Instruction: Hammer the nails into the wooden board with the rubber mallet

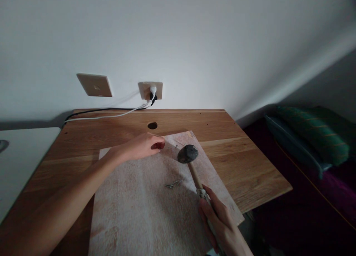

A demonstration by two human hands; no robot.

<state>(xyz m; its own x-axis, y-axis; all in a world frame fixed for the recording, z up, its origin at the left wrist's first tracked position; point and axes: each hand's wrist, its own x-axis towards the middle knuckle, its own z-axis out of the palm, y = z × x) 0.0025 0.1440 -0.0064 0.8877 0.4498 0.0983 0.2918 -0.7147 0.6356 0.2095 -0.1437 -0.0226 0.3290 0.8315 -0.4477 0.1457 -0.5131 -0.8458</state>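
My right hand [218,219] is wrapped round the handle of a hammer [188,154]. The hammer's dark, blunt head hangs over the far right part of a pale, worn wooden board [133,200]. At the board's far edge rests my left hand [147,144], its fingers curled in and nothing visible in them. Between that hand and the hammer head is a small nail-like piece [176,146]; whether it stands in the board I cannot tell. Several loose nails [172,184] lie in a small group near the board's middle.
Under the board is a wooden desk [250,167] with a round cable hole [152,125]. Black and white cables [111,117] run along its back to a wall socket [150,91]. A second wall plate [94,85] is further left. Cushions [311,137] lie beyond the right edge.
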